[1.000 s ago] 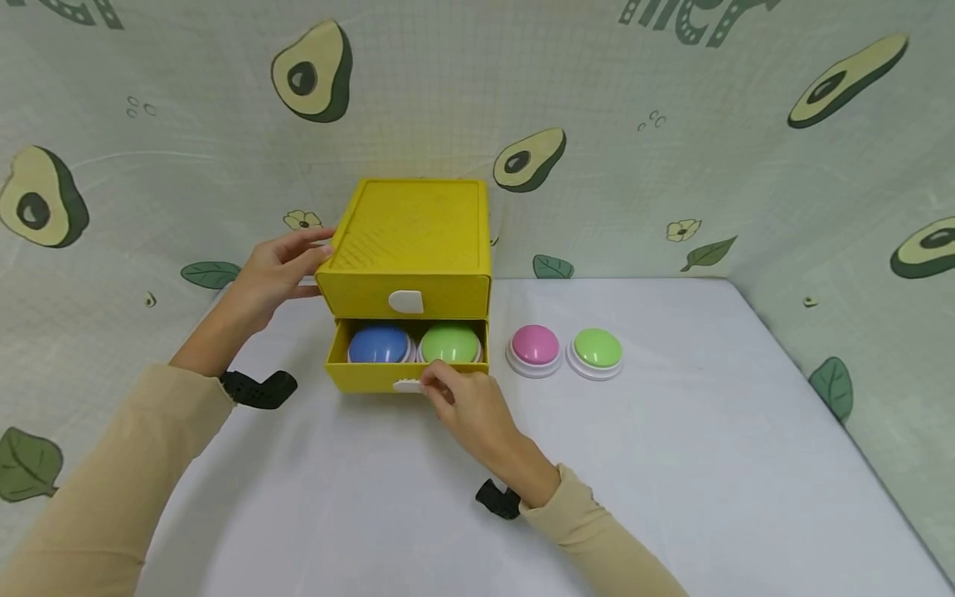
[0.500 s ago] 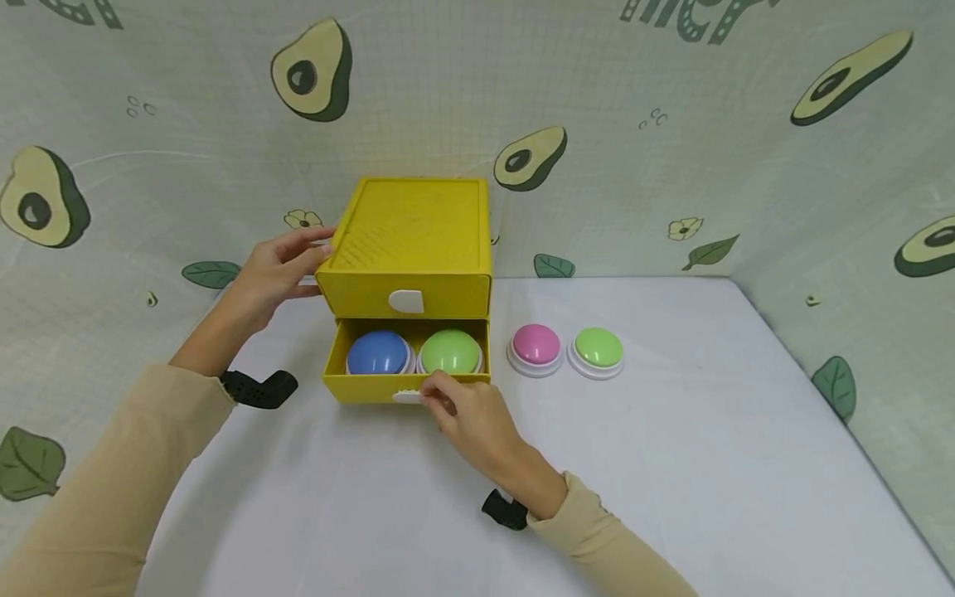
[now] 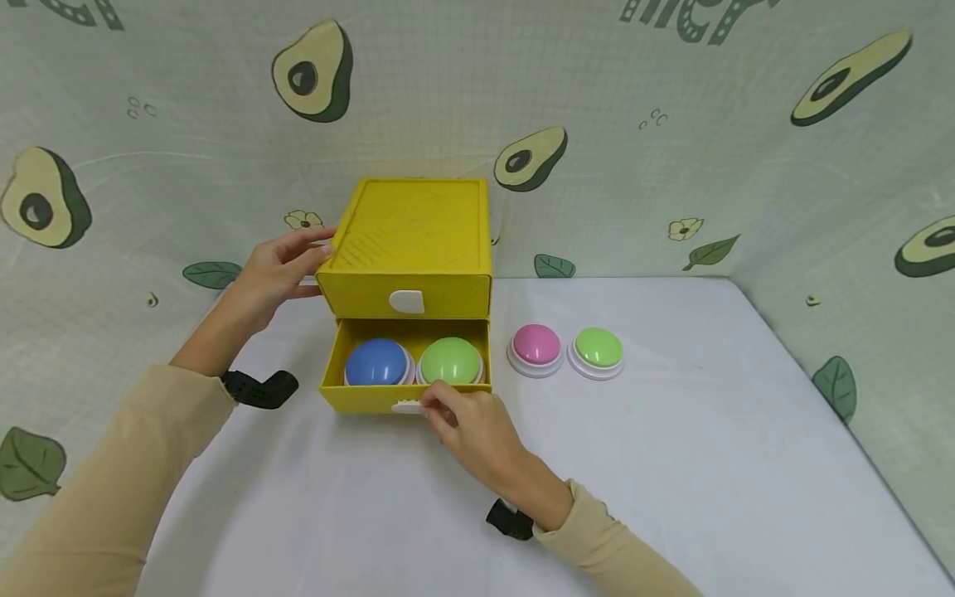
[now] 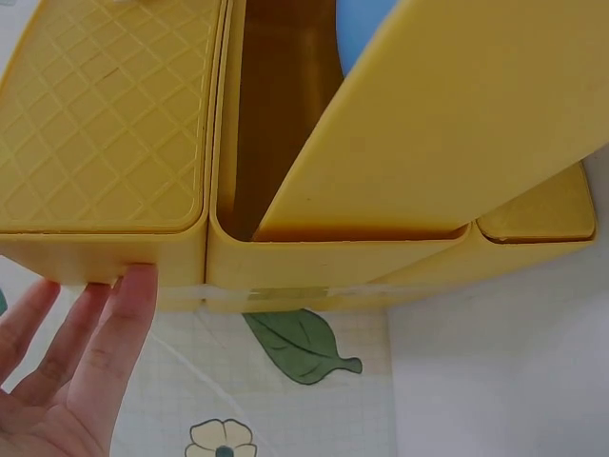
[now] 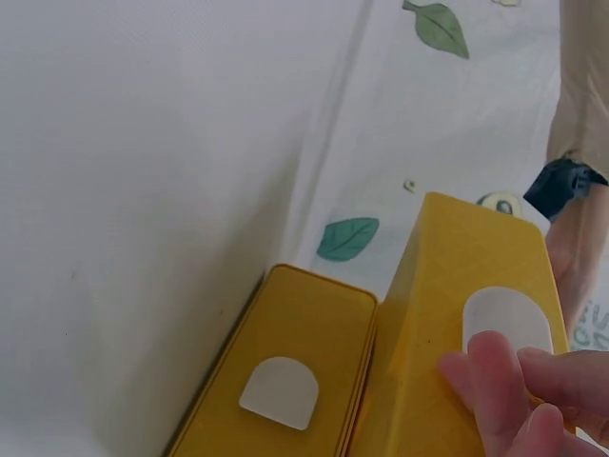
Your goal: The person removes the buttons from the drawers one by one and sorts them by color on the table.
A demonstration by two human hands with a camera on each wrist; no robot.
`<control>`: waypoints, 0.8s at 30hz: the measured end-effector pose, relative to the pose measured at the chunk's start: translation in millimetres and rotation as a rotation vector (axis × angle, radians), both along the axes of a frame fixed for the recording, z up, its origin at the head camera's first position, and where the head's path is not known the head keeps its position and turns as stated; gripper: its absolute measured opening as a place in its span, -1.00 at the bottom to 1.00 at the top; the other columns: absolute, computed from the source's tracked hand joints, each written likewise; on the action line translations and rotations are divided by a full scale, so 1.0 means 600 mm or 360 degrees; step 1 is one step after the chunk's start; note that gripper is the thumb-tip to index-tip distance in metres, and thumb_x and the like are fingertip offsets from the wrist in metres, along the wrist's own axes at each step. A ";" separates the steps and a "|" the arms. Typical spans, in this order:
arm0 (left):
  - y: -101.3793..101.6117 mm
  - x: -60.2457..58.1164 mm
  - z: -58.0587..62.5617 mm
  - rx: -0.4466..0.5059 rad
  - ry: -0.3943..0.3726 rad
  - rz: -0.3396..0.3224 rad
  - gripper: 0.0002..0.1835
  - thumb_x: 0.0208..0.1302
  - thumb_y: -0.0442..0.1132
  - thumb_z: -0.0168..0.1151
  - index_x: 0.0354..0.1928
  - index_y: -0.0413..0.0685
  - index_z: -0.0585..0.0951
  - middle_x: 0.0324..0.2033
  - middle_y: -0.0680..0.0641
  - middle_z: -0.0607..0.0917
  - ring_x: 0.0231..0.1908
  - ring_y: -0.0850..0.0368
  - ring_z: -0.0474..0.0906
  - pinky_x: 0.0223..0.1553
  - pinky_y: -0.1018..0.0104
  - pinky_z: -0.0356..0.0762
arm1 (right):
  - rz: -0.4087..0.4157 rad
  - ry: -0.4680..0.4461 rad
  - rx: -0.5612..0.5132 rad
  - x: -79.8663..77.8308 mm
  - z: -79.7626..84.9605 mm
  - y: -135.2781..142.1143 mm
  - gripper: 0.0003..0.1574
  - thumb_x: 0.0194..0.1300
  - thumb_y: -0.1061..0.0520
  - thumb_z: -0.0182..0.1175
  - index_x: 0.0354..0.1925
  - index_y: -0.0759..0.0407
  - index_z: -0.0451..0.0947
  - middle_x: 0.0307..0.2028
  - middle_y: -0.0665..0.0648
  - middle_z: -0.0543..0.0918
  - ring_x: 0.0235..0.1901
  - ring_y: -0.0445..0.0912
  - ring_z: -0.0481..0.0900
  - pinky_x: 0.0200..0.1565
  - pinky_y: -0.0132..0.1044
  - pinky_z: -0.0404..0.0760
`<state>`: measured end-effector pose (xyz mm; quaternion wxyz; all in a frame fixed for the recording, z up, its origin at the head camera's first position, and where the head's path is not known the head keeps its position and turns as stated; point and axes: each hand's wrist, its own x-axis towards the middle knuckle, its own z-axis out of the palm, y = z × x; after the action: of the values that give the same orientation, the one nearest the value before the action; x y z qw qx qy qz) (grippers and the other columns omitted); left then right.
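Observation:
A yellow drawer cabinet stands toward the back of the table, seen in the head view. Its drawer, just under the top one, is pulled out. Inside sit a blue dome button and a large green dome button, each on a pale base. My right hand pinches that drawer's white pull tab. At the cabinet's upper left side, my left hand rests its extended fingers against the wall.
Right of the cabinet, a pink dome button and a small green dome button lie on the white table. A closed lower drawer shows in the right wrist view. Avocado-print cloth hangs behind.
My right hand has drawn the drawer farther out toward me, and the blue and green buttons have come forward with it. My left hand stays against the cabinet's side.

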<state>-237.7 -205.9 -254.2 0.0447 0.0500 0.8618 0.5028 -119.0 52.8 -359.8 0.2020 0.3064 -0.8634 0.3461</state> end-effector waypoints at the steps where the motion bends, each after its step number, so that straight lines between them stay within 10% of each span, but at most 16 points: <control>1: 0.000 0.000 0.000 -0.0002 0.0000 -0.0001 -0.33 0.29 0.20 0.00 0.39 0.17 0.21 0.18 -0.03 0.41 -0.18 0.44 0.52 -0.08 0.35 0.61 | 0.0001 0.0004 0.0001 0.001 0.000 0.000 -0.92 0.17 0.20 0.28 -0.34 0.09 0.55 -0.56 -0.04 0.65 -0.61 -0.27 0.47 -0.50 -0.66 0.41; 24: 0.000 0.000 -0.001 -0.0002 0.0000 -0.0015 -0.34 0.31 0.19 -0.03 0.40 0.17 0.19 0.22 -0.07 0.37 -0.14 0.40 0.51 -0.04 0.32 0.59 | 0.0004 -0.0089 0.0123 0.018 0.014 0.011 -0.88 0.19 0.14 0.27 -0.25 0.06 0.58 -0.53 -0.05 0.69 -0.56 -0.26 0.59 -0.49 -0.60 0.48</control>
<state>-237.4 -205.6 -254.9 0.0472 0.0540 0.8618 0.5021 -108.3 59.5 -351.5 0.1652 0.3052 -0.8811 0.3214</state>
